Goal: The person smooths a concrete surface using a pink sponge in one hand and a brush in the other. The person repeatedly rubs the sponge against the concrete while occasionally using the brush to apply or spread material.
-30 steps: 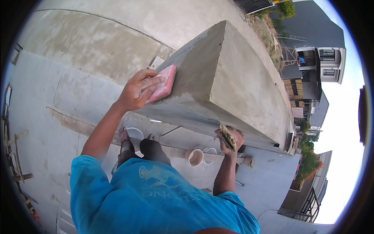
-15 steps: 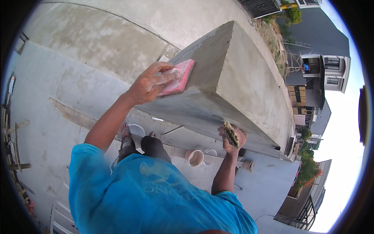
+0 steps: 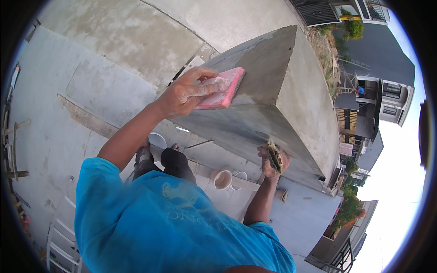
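My left hand (image 3: 189, 93) grips a pink-edged foam float (image 3: 227, 91), its fingers smeared with pale plaster. The float lies against the grey plastered face of a wall (image 3: 266, 77), a little left of the wall's corner edge. Lower on the right, my right hand (image 3: 269, 167) is closed around a brush with stiff straw-coloured bristles (image 3: 274, 155). That brush sits close to the wall's shaded side; whether it touches is hard to tell.
Below the wall stand a pail (image 3: 222, 179) and a pale round container (image 3: 158, 141) by my feet. A long plank (image 3: 86, 116) lies on the concrete floor. A white ladder-like frame (image 3: 63, 248) is at the lower left, with timber scraps (image 3: 16, 154) along the left edge.
The view has shifted, so the wall appears further right. My left hand and the float have moved slightly away from the corner edge. Both hands keep their holds.
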The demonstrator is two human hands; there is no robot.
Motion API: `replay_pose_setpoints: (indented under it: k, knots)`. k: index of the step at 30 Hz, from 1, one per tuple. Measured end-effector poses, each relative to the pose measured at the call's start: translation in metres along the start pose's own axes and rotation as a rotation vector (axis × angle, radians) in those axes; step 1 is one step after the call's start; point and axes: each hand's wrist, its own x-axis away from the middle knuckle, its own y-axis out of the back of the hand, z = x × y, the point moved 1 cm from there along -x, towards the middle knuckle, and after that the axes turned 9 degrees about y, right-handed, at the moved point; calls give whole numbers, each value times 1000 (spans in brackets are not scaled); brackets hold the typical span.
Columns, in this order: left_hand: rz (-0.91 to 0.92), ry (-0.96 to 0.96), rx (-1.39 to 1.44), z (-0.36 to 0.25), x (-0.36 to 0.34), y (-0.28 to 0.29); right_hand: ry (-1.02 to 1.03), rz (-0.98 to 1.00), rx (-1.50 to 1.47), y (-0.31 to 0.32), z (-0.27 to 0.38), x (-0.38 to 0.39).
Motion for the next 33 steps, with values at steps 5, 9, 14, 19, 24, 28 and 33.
replay_pose_setpoints:
  k: [5,9,14,19,24,28,33]
  knots:
    - [-76,333,28,55,-14,-11,-180,-61,-50,-3,4,1]
    - [-237,160,98,4,-115,-5,-185,-131,-41,-8,2,-3]
    - [-194,163,0,-9,-57,-7,-241,-102,-66,-5,10,-6]
    - [-261,331,-105,-17,-113,-2,-227,-102,-53,-8,11,-6]
    - [-286,217,-48,-13,-80,-18,-201,-109,-109,-6,13,-9]
    - [-244,489,-163,-6,-122,-7,-212,-75,-42,-6,10,-9]
    - [-325,230,-12,-40,-122,-7,-226,-68,-74,-2,13,-10]
